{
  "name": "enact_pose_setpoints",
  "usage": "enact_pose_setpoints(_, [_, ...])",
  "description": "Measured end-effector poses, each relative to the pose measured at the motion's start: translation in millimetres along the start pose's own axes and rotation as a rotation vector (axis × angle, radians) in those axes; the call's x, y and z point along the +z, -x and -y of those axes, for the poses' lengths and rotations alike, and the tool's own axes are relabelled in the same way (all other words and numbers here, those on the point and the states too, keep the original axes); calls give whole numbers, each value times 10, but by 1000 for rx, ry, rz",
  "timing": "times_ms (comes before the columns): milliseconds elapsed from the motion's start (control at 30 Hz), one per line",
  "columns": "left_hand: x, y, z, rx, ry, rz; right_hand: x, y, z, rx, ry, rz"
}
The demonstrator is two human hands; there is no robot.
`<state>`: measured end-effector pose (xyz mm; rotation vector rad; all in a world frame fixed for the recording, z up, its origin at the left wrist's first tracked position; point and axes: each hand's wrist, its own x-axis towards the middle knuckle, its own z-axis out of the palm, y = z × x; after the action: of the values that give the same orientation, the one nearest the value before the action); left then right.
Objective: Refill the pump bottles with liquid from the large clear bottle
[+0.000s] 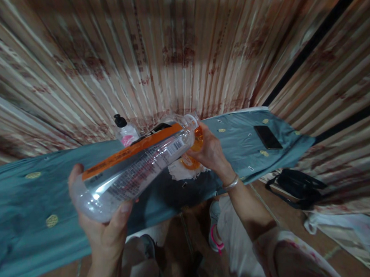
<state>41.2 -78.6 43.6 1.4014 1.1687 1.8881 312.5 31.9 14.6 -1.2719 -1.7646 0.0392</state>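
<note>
My left hand (pixel 103 231) is wrapped round the base of a large clear plastic bottle (pixel 143 170) with an orange-edged label. The bottle lies tilted nearly flat, with its open neck pointing right and a little up. My right hand (pixel 212 147), a bracelet on its wrist, closes on an orange see-through container (pixel 198 138) right at the bottle's neck. Whether the two rims touch I cannot tell. Below them a round orange thing (pixel 189 161) rests on a white scalloped cloth (pixel 182 172).
A white pump bottle with a black top (pixel 126 129) stands behind the large bottle. On the right of the green-covered table (pixel 234 131) lies a dark phone (pixel 267 137). A pleated curtain (pixel 179 51) hangs behind; a black bag (pixel 296 186) sits at the lower right.
</note>
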Motion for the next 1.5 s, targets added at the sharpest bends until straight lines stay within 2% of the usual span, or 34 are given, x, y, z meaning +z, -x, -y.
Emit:
enact_pose_setpoints(867, [49,-33,-39,14,126,-2,-27,-15,25,42,-21,40])
enact_pose_setpoints(1167, [58,0,-63,-48,118,-54,-14,-10,16,12,0,25])
enact_pose_setpoints(1500, [102,3,-104,-56,146,-46,-6,-2,-6,29,6,35])
